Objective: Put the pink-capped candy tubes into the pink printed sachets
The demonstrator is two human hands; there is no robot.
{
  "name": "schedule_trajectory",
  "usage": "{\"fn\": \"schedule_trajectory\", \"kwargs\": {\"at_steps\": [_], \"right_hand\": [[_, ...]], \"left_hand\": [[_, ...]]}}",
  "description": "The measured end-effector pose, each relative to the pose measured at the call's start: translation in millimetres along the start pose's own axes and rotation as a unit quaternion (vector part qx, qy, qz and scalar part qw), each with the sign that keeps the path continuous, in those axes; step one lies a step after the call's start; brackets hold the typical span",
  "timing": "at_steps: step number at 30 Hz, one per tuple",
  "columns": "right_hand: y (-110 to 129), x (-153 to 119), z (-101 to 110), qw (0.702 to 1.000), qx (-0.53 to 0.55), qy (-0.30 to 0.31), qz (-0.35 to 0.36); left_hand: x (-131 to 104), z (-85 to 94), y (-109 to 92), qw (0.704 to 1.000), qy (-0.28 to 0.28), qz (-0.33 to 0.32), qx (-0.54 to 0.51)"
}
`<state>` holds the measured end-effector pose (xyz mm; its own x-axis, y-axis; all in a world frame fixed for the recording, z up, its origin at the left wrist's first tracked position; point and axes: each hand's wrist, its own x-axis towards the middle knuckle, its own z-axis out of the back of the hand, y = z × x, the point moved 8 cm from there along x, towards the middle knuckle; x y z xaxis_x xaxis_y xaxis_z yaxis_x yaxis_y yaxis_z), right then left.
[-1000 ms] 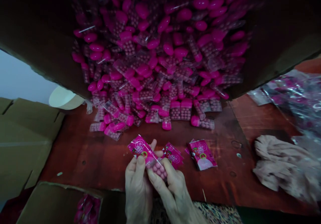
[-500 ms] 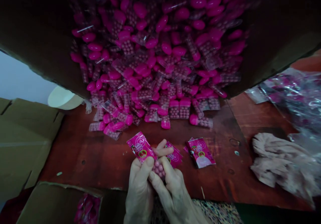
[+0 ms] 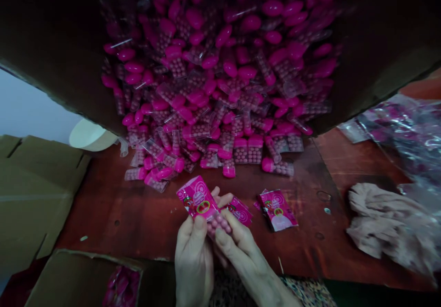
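Between thumb and fingers, my left hand [image 3: 195, 256] pinches a pink printed packet [image 3: 199, 198], which is tilted over the table's front part. My right hand [image 3: 243, 254] grips a clear container of pink balls [image 3: 218, 225] at the packet's lower right end. The container's far end is hidden by the packet and fingers. Just behind my right fingers lie more pink packets [image 3: 240, 210], and a small stack of packets [image 3: 277, 209] rests farther right. Beyond both hands spreads a large heap of pink-capped containers [image 3: 206, 128].
A large cardboard box [image 3: 372, 45] surrounds the heap. Right are a crumpled cloth [image 3: 382, 215] and clear plastic bags [image 3: 409, 137]. A pale bowl [image 3: 89, 135] stands left, above a cardboard box [image 3: 37, 183]. At the lower left, an open box [image 3: 79, 279] holds pink items.
The packet has turned flatter and now sits over the end of the container. The container has tilted from steep to more sideways, and my right hand has shifted slightly right.
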<state>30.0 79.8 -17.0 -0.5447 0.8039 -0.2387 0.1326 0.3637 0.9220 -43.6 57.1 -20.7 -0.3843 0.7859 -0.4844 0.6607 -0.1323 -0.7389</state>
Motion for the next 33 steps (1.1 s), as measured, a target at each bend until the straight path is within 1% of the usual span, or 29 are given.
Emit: {"fn": "schedule_trajectory", "kwargs": {"at_steps": [2, 4, 7, 9, 11, 13, 15, 18, 20, 22, 25, 27, 29, 33], "right_hand": [[-2, -3, 0, 1.000, -0.030, -0.001, -0.004], [-1, -6, 2, 0.998, -0.051, -0.037, 0.007], [3, -12, 4, 0.992, -0.064, -0.099, 0.035], [4, -14, 3, 0.990, -0.064, -0.119, 0.044], [1, -13, 2, 0.991, -0.054, -0.117, 0.042], [-5, -9, 1, 0.995, -0.025, -0.097, 0.031], [-10, -4, 0, 0.996, 0.028, -0.080, 0.015], [-14, -1, 0, 0.990, 0.110, -0.082, -0.018], [-17, -2, -2, 0.985, 0.145, -0.079, -0.046], [-19, -3, -6, 0.981, 0.171, -0.069, -0.064], [-23, -3, -9, 0.976, 0.196, -0.060, -0.070], [-24, -2, -8, 0.977, 0.192, -0.063, -0.062], [-23, -1, -6, 0.981, 0.176, -0.061, -0.051], [-15, -3, -2, 0.992, 0.102, -0.068, -0.018]], "left_hand": [[-1, -0.3, -1, 1.000, 0.001, -0.008, 0.012], [-3, -0.4, 2, 1.000, -0.001, -0.004, 0.021], [-8, 1.6, 11, 0.999, -0.013, 0.018, 0.039], [-10, 3.5, 16, 0.998, -0.015, 0.031, 0.052], [-10, 4.6, 18, 0.998, -0.008, 0.033, 0.051], [-10, 4.2, 18, 0.999, 0.001, 0.029, 0.038], [-9, 3.4, 17, 0.999, 0.004, 0.024, 0.022], [-8, 4.1, 13, 1.000, -0.005, 0.008, 0.011], [-6, 10.4, 6, 0.999, -0.036, -0.016, 0.031], [-3, 19.4, -3, 0.994, -0.070, -0.055, 0.069], [-1, 32.6, -17, 0.979, -0.119, -0.118, 0.118], [-3, 38.7, -23, 0.967, -0.156, -0.152, 0.135], [-5, 37.3, -29, 0.953, -0.174, -0.190, 0.158], [-14, 20.8, -45, 0.922, -0.163, -0.271, 0.222]]}}
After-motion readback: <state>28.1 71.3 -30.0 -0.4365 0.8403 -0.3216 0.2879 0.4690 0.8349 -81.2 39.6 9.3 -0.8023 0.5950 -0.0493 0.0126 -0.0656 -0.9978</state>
